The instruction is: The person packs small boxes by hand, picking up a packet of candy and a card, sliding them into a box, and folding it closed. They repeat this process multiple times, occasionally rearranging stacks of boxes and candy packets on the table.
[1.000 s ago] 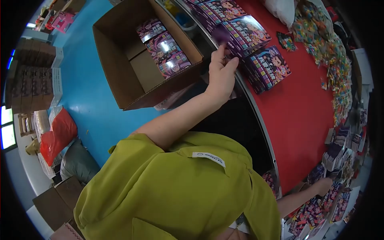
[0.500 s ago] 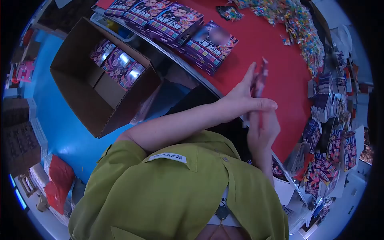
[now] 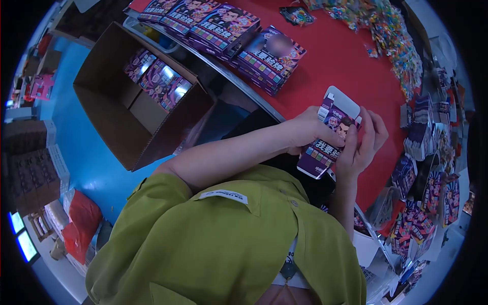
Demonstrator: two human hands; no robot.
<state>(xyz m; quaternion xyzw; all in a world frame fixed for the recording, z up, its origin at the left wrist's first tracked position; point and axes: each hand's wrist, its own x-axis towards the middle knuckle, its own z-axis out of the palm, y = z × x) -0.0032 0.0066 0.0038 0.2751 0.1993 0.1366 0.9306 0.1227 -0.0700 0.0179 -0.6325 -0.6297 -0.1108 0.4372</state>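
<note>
A small purple printed carton (image 3: 325, 147) is held over the table's near edge, tilted, with its pale top flap (image 3: 345, 103) standing up. My left hand (image 3: 307, 129) grips its left side, the thumb lying across the printed front. On the other side, my right hand (image 3: 363, 145) holds the right edge near the flap, with thumb and fingers bent around it. The inside of the carton is hidden from this angle.
Stacked purple display boxes (image 3: 269, 58) line the red table (image 3: 351, 66). Small colourful packets (image 3: 391, 46) are heaped at the far right. An open brown cardboard box (image 3: 114, 107) with purple boxes inside stands at left. Flat cartons (image 3: 422, 127) are piled at the right edge.
The carton was edge-on and thin between my hands; now its printed front faces me and its top flap shows raised. Both hands have shifted their grip to its sides.
</note>
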